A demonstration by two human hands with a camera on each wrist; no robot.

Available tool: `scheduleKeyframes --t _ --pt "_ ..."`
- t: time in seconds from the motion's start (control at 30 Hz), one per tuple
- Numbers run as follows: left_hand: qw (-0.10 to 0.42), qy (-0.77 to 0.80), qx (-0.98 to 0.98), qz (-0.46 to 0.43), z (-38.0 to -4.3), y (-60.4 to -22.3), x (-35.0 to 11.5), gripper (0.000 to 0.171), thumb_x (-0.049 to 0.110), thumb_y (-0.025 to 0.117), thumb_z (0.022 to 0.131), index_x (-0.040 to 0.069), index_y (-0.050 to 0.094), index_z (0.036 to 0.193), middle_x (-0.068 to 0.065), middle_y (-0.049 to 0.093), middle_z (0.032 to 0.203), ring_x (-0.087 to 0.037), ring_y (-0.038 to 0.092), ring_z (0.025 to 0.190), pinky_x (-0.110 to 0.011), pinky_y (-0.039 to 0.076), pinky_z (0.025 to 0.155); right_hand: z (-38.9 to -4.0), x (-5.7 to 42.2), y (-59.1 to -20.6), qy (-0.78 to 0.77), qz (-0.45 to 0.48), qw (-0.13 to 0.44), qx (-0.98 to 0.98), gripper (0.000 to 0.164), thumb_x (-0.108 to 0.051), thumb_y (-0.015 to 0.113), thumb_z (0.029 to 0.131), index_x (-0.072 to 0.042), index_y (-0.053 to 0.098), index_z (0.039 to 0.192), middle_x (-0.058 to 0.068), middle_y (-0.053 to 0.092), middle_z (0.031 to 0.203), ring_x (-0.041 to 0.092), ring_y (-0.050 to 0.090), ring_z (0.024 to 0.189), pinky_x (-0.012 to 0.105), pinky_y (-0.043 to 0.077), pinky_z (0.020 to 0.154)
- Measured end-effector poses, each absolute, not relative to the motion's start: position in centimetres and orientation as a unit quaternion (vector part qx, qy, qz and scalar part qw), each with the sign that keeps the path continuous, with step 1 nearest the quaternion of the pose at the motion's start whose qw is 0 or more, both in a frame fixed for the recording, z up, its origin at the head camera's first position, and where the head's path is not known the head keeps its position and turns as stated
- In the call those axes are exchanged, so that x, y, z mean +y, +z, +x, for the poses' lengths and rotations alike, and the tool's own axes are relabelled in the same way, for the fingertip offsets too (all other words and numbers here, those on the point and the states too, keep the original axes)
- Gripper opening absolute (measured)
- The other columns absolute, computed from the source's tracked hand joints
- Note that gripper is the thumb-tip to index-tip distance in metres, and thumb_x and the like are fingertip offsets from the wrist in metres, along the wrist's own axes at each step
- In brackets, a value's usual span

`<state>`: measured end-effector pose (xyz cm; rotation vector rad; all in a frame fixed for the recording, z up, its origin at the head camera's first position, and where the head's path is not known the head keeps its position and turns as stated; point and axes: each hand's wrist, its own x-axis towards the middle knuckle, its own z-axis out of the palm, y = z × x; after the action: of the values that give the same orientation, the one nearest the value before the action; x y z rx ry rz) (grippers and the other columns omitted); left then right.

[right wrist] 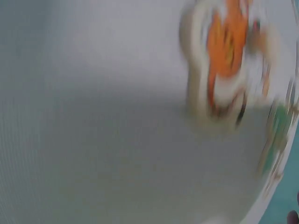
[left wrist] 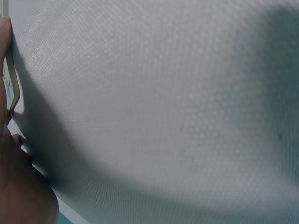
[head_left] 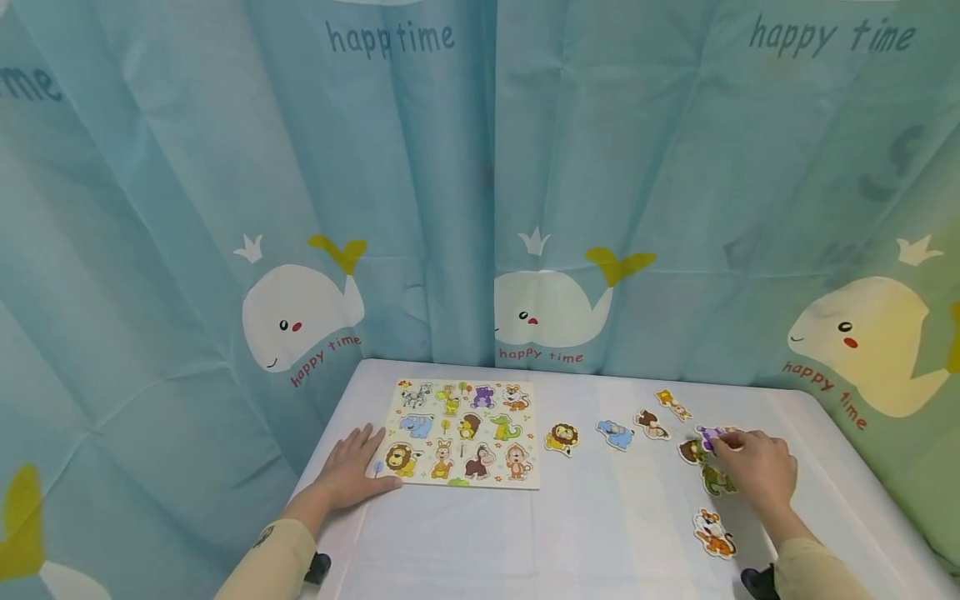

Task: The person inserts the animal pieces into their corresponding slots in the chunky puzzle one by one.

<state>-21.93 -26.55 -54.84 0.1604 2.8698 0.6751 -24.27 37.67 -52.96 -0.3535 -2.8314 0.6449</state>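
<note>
My left hand (head_left: 348,471) lies with spread fingers at the left edge of a white animal puzzle board (head_left: 480,486), its thumb along the near corner. In the left wrist view, part of that hand (left wrist: 23,186) shows beside the board's edge (left wrist: 15,88). Over on the right, my right hand (head_left: 761,471) pinches a purple hippo puzzle piece (head_left: 707,434) between thumb and fingers. Beneath and beside it are a brown hedgehog piece (head_left: 691,451) and a green crocodile piece (head_left: 716,481), partly covered by the hand. A tiger piece (head_left: 713,533) lies nearer, blurred in the right wrist view.
Between the board and the right hand lie a lion piece (head_left: 561,438), a blue elephant piece (head_left: 617,434), a brown animal piece (head_left: 651,425) and a yellow-orange piece (head_left: 673,404). A white cloth covers the table (head_left: 585,533). Blue curtains (head_left: 450,167) with whales hang behind it.
</note>
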Motion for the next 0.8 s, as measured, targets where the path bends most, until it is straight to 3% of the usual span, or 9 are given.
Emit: scheduleKeyframes --t 0.17,0.47,0.63,0.8 --pt "0.084 0.235 0.967 0.056 -22.3 -55.9 -27.0 0.113 0.067 0.073 0.081 0.002 0.028 0.161 -0.025 0.017 0.167 -0.047 0.008 0.153 -0.062 0.003 0.123 -24.3 34.3 -53.1 0.220 -0.034 0.121 -0.968 0.026 -0.024 0.074 0.093 0.001 0.077 0.096 0.025 0.067 0.104 0.047 0.052 0.103 0.064 0.040 0.087" --pt "0.081 0.234 0.967 0.060 -22.3 -55.8 -27.0 0.112 0.067 0.073 0.081 0.001 0.029 0.160 -0.026 0.018 0.166 -0.048 0.010 0.152 -0.064 0.005 0.123 -24.3 30.2 -53.4 0.223 0.118 0.125 -0.959 0.005 -0.019 0.083 0.086 -0.015 0.080 0.085 -0.002 0.070 0.091 0.030 0.058 0.098 0.051 0.049 0.081" --pt "0.096 0.227 0.968 0.054 -22.2 -55.0 -26.6 0.110 0.065 0.074 0.082 0.002 0.028 0.160 -0.025 0.018 0.167 -0.047 0.009 0.153 -0.062 0.005 0.123 -24.0 28.5 -53.9 0.211 0.175 0.120 -0.954 0.008 -0.019 0.086 0.082 -0.023 0.079 0.082 -0.014 0.065 0.088 0.017 0.055 0.091 0.041 0.050 0.076" --pt "0.102 0.219 0.969 0.053 -22.2 -54.8 -26.6 0.110 0.065 0.073 0.082 0.002 0.027 0.161 -0.025 0.017 0.167 -0.047 0.009 0.153 -0.062 0.006 0.123 -23.5 27.6 -54.4 0.209 0.221 0.127 -0.944 0.013 -0.020 0.089 0.079 -0.028 0.079 0.081 -0.020 0.063 0.086 0.011 0.055 0.092 0.040 0.050 0.079"
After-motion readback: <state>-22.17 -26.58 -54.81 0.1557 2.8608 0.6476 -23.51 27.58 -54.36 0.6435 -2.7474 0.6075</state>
